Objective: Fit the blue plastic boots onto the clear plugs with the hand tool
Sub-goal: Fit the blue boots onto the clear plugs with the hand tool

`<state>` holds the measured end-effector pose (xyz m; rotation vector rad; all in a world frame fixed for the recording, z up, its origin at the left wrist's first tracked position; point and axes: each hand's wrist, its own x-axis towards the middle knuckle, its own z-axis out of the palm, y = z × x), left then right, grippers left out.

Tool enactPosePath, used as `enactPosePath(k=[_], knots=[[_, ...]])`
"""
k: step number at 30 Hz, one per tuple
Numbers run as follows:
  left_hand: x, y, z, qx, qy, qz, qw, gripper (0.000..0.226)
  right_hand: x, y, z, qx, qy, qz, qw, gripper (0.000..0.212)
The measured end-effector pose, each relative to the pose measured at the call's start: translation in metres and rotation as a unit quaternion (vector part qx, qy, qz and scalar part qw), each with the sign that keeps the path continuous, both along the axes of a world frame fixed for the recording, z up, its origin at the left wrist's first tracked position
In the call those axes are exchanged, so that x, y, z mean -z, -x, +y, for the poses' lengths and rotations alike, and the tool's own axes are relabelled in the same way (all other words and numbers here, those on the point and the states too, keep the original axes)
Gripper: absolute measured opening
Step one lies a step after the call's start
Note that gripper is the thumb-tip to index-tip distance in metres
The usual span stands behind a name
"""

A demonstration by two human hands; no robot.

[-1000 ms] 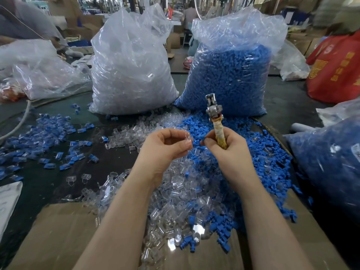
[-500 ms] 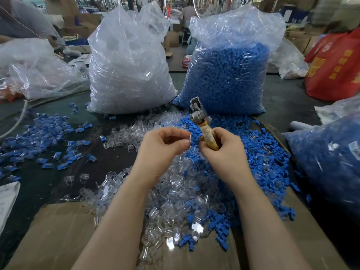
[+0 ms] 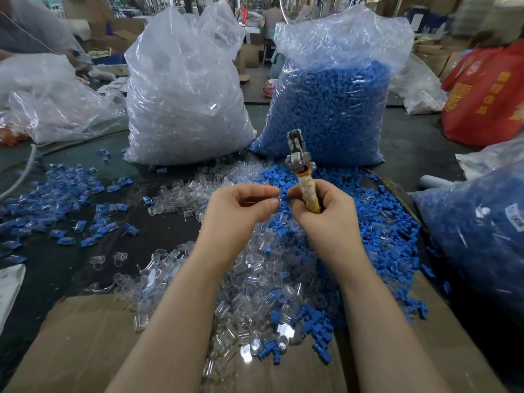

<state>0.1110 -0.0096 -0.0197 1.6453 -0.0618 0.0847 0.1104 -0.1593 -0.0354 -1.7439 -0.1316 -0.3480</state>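
My right hand (image 3: 323,214) grips the hand tool (image 3: 302,170) by its tan taped handle, its metal head pointing up and away. Its thumb and forefinger also pinch a small blue boot (image 3: 285,197). My left hand (image 3: 241,211) pinches a clear plug (image 3: 276,197) at its fingertips, right against the boot. Both hands hover over a loose pile of clear plugs (image 3: 255,285) and a pile of blue boots (image 3: 377,231) on the table.
A big bag of clear plugs (image 3: 184,95) and a big bag of blue boots (image 3: 326,109) stand behind the piles. Assembled blue-and-clear pieces (image 3: 56,205) lie scattered at the left. Brown cardboard (image 3: 79,344) lies near me; another blue bag (image 3: 476,236) sits at right.
The tool has swung from leaning left back to nearly upright. My two hands have stayed close together, fingertips now meeting with the plug and the boot between them.
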Motion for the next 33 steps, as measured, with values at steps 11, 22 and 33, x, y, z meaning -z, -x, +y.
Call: enactPosePath(k=[11, 22, 33], knots=[[-0.0003, 0.0007, -0.0048, 0.007, 0.073, 0.009, 0.997, 0.025, 0.0021, -0.0005, 0.0042, 0.038, 0.020, -0.019, 0.999, 0.011], [0.0018, -0.0001, -0.0055, -0.014, 0.100, 0.023, 0.995, 0.022, 0.0016, -0.0001, 0.0035, 0.031, 0.025, -0.039, 0.998, 0.008], [0.0000, 0.0022, -0.0070, -0.022, 0.179, 0.033, 0.983, 0.018, 0.0017, 0.0000, 0.0036, 0.020, 0.005, -0.042, 0.999, 0.017]])
